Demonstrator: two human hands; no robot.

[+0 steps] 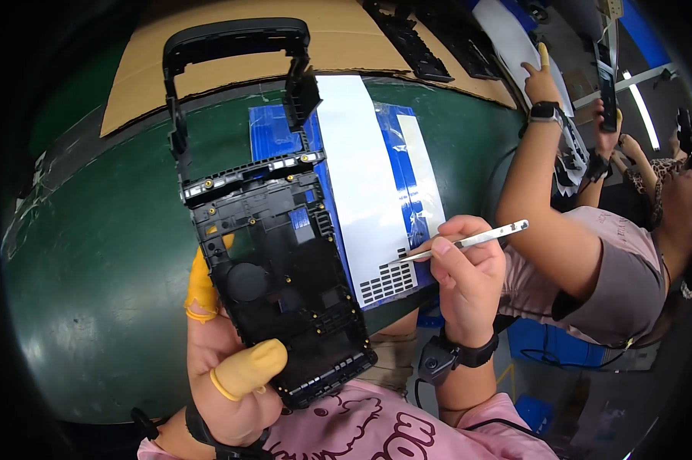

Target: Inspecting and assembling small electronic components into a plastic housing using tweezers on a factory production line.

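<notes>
My left hand (235, 360), with yellow finger cots on the thumb and a finger, is closed around the lower left edge of a black plastic housing (285, 268). The housing is tilted up, with brass inserts, a round recess and a frame-like handle (239, 29) at its top. In my right hand (472, 268) is a pair of metal tweezers (484, 236), pinched between thumb and fingers. The tweezer tips are at the small black rectangular stickers (388, 285) near the bottom of a white sheet (354, 176). Whether the tips grip a sticker is too small to tell.
Under the sheet lies a blue plastic board (273, 126) on the green table (93, 284). Cardboard (147, 69) spans the far side, with black plastic parts (415, 42) on it. To the right sits a co-worker, whose arm (534, 169) reaches forward; another person holds a dark device (606, 88).
</notes>
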